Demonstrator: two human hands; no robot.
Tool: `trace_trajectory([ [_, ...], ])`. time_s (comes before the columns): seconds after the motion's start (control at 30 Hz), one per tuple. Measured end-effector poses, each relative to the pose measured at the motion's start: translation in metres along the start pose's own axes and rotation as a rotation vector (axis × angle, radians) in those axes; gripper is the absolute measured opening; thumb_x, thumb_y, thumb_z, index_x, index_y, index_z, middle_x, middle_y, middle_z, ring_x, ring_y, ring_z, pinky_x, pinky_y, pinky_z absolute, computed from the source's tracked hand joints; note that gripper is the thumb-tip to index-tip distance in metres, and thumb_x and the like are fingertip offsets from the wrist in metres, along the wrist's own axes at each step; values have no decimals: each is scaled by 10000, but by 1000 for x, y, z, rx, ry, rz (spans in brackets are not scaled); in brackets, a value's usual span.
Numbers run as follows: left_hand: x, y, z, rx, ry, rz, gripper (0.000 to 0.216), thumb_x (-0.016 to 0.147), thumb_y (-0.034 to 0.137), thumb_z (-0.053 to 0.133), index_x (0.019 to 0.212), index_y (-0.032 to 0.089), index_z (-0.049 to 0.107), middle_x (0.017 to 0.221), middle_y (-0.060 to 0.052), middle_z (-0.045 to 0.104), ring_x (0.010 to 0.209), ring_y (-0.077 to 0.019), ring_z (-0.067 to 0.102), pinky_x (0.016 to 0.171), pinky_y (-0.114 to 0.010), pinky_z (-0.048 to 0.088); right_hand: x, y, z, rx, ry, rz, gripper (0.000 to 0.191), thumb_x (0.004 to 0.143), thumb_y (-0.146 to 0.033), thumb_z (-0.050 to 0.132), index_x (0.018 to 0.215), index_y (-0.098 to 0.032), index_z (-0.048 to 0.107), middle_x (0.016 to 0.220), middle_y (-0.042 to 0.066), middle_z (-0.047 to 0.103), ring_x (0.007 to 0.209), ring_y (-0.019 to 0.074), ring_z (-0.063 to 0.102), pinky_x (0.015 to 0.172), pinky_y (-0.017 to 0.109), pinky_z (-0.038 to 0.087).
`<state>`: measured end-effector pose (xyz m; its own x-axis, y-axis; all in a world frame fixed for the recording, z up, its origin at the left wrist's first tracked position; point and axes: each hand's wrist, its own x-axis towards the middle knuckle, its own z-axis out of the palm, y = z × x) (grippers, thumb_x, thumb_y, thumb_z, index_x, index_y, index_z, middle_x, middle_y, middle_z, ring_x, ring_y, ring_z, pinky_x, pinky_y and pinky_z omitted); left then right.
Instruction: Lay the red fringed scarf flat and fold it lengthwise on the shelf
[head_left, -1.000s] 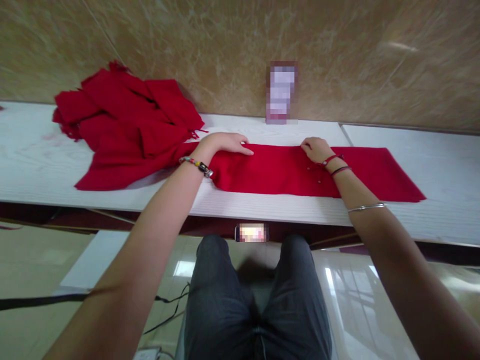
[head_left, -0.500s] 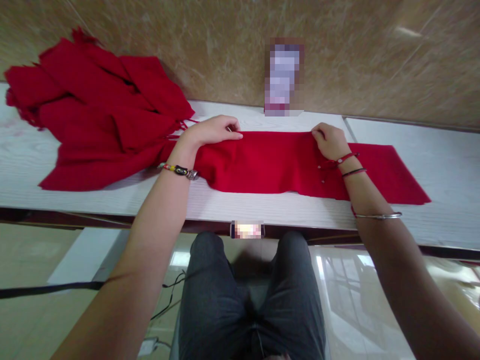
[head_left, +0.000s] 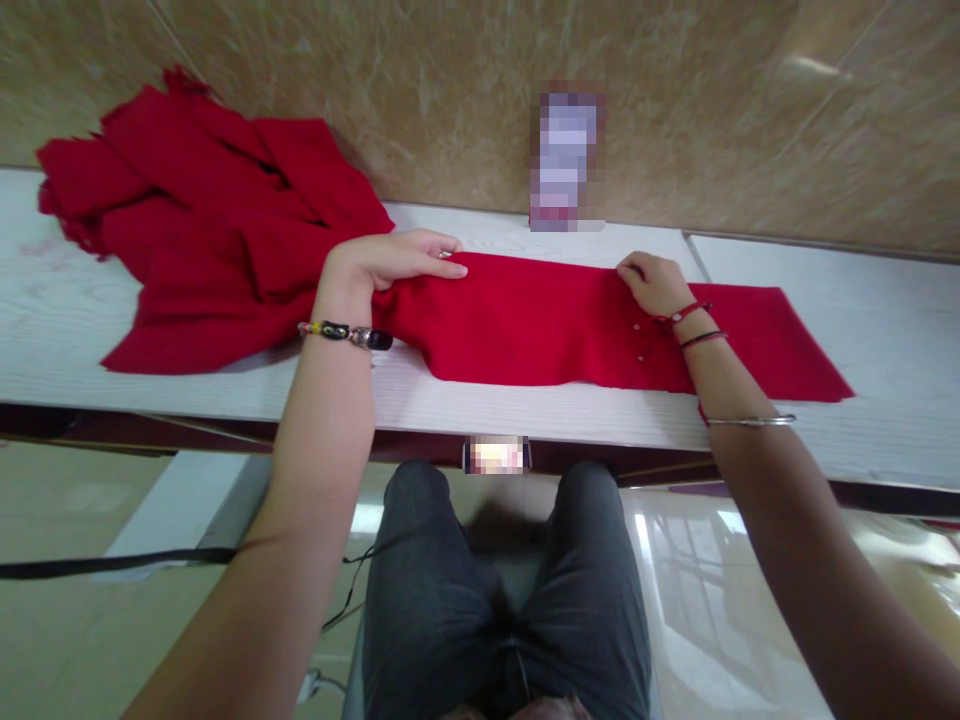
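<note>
Backdrop: brown marbled wall [head_left: 420,90] behind a long white table [head_left: 877,340]; red cloth [head_left: 517,325] lies along the tabletop, flat and folded in a straight strip at centre and right; its left part is a loose, rumpled heap with fringe, reaching up against the wall; some puckering where the strip narrows beside the left wrist.

Left hand [head_left: 409,258]: at the far edge of the strip, thumb on top, fingers behind, nearly closed, edge pinched between them; beaded bracelet [head_left: 349,336] at the wrist. Right hand [head_left: 654,282]: fingers curled in, thumb and forefinger pinching the same far edge farther right; red cord bracelet [head_left: 690,313] and silver bangle [head_left: 750,421] on that arm.

Also noted: a pixelated upright item [head_left: 566,160] by the wall, contents unreadable; grey trousers [head_left: 420,580] below the table's near edge.
</note>
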<state>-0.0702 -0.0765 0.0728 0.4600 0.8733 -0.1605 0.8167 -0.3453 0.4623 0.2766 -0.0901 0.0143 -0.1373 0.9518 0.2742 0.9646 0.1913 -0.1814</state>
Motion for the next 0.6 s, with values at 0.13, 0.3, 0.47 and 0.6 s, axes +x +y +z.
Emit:
trace_trajectory([
  [0.13,-2,-10,-6,31,-3,-17,486,749,607,459,975,225,656,842,36,633,915,-196,583,794,-298,412,-1,1,0,5,-4,-14,288,855,-228,359,894,-158,635,929,112,683,892,259,599,775,351,437],
  [0.3,20,-21,8,237,89,-88,370,747,484,545,911,178,672,916,-20,659,889,-189,567,762,-265,406,1,4,7,-14,-19,-32,280,833,-215,383,876,-153,653,911,109,690,878,250,595,767,338,429],
  [0.47,37,-30,29,336,201,-60,281,769,411,573,943,208,660,936,-57,677,895,-208,587,752,-265,407,1,4,13,-55,-38,-71,282,831,-178,394,920,-143,659,955,131,676,911,253,585,805,354,428],
  [0.6,34,-26,33,330,294,96,336,766,266,575,1094,197,602,980,-66,638,912,-196,579,792,-271,413,-1,2,13,-95,-66,-66,304,838,-157,397,1015,-123,642,1010,157,649,961,263,571,841,375,424],
])
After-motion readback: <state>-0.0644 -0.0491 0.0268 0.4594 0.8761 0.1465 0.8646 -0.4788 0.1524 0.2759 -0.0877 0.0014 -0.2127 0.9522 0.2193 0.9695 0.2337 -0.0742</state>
